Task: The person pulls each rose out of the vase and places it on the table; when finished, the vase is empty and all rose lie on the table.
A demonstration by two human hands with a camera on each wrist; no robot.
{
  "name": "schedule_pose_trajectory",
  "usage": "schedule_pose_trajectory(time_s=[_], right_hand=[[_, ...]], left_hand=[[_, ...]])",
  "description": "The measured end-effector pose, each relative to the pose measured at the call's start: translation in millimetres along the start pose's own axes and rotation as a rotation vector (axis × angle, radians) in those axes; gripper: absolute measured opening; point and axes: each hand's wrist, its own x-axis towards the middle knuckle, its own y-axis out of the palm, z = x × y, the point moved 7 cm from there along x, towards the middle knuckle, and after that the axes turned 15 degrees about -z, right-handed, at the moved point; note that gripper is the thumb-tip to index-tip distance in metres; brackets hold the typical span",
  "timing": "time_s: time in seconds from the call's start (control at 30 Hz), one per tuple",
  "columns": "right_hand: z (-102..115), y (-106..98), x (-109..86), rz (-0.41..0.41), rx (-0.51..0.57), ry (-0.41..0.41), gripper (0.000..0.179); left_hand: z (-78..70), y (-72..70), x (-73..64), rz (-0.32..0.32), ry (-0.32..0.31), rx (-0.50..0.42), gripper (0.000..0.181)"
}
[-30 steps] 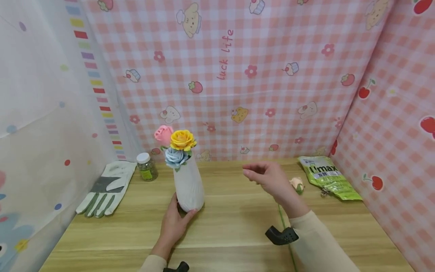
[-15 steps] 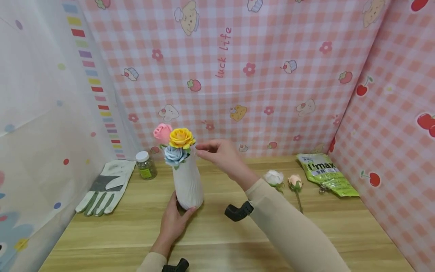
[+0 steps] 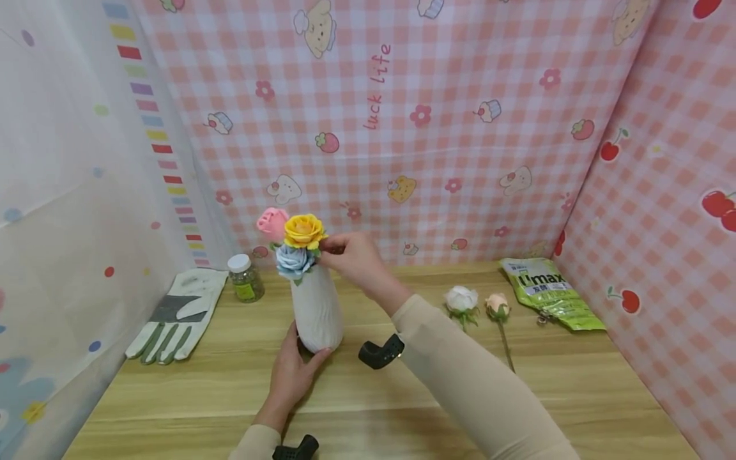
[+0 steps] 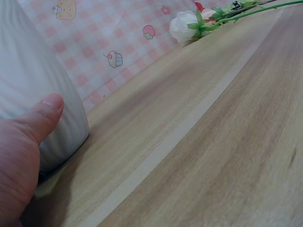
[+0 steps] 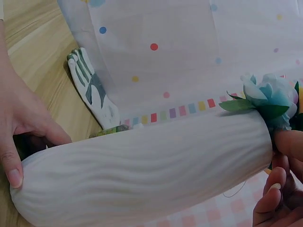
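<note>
A white vase (image 3: 316,313) with wavy ridges stands on the table, holding a yellow rose (image 3: 305,231), a pink rose (image 3: 273,223) and a light blue rose (image 3: 294,261). My left hand (image 3: 293,370) holds the vase low down, thumb on the near side, as the left wrist view also shows. At the vase's mouth, my right hand (image 3: 359,265) pinches just under the yellow rose's head from the right. In the right wrist view its thumb and fingers lie close by the rim, and the stem between them is hidden.
On the right lie a white rose (image 3: 462,300), a peach rose (image 3: 498,308) and a green Umax bag (image 3: 552,294). To the left are a lidded jar (image 3: 246,281) and a white-and-grey glove (image 3: 178,316). Patterned cloths hang around the table.
My right hand has moved left from the middle of the table to the yellow rose, uncovering the white rose. The left hand has kept its hold on the vase.
</note>
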Motion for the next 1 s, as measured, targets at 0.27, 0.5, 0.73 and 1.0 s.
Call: schedule_pose_trajectory(time_s=[0.27,0.5,0.73,1.0], right_hand=[[-0.4,4.5,-0.1,-0.026,0.026,-0.009,0.017],[1.7,7.0,-0.3,0.005,0.053,-0.047,0.015],[0.1,11.5,-0.3,0.071,0.097,-0.05,0.014],[-3.5,11.6,0.9,0.097,0.135,-0.035,0.014]], left_hand=[[2.7,0.2,1.0,0.006,-0.006,-0.008,0.095],[2.1,0.0,1.1,0.005,-0.002,-0.005,0.095],[0.8,-0.6,1.0,0.0,0.007,-0.005,0.093],[-0.4,-0.5,0.7,-0.001,0.009,-0.001,0.092]])
